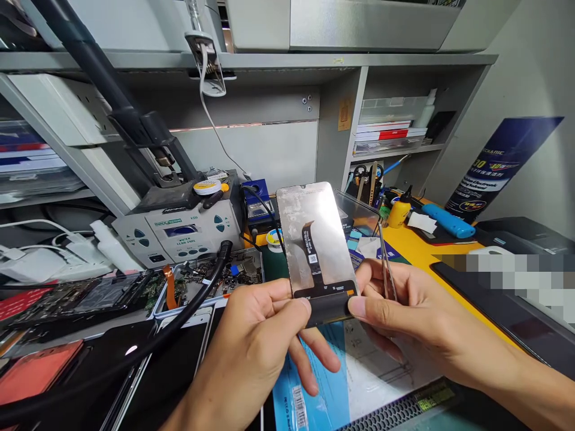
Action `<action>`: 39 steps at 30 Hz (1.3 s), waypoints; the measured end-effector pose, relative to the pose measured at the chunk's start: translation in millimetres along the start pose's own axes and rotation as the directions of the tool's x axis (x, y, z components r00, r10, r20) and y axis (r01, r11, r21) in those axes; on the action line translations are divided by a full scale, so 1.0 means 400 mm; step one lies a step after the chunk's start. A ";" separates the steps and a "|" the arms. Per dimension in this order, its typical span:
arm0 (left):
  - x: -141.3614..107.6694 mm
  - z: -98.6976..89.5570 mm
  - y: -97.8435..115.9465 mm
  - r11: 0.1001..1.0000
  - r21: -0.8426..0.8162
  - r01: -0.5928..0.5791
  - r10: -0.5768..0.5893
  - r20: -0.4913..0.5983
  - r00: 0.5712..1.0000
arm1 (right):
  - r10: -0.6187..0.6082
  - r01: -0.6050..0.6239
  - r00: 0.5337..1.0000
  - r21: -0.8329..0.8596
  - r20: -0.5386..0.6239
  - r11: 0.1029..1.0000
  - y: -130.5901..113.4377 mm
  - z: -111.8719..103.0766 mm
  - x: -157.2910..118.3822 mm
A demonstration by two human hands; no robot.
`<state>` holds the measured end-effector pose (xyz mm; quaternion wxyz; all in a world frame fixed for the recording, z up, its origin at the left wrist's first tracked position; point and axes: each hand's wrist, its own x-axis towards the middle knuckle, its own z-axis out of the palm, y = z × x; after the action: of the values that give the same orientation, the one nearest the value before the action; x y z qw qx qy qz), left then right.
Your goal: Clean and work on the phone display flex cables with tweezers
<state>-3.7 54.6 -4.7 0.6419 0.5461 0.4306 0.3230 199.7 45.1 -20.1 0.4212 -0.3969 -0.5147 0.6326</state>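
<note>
Between my two hands is a phone screen [330, 239], its silvery back turned to me and tilted upright. A black flex cable [309, 248] with a small square code runs up that back from the dark bottom strip. My left hand [265, 341] pinches the lower left corner with thumb and forefinger, its other fingers spread below. At the lower right corner, my right hand [404, 305] grips the edge with the thumb in front. Metal tweezers [387, 263] also sit in the right hand, pointing up. Beneath lies a blue and white packet [314, 377].
A hot-air rework station [179, 230] stands at back left, its black hose [193, 311] crossing the bench. Circuit boards fill a tray [157, 308]. Yellow bottle [399, 209], blue tool [449, 221] and spray can [498, 167] stand right. A dark phone [494, 311] lies nearer.
</note>
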 end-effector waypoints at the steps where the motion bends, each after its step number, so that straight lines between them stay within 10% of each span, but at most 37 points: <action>1: 0.001 0.000 0.000 1.000 -0.007 0.002 -0.002 0.003 1.000 | -0.002 0.002 1.000 0.001 0.004 1.000 0.000 0.000 0.000; 39: 0.014 0.000 0.004 0.973 -0.229 -0.034 0.021 -0.056 0.998 | -0.023 0.023 1.000 -0.036 0.003 0.999 0.006 -0.005 0.018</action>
<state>-1.2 59.8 -4.3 0.6846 0.4653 0.3996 0.3939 198.8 52.1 -23.2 0.4206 -0.3978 -0.5309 0.6189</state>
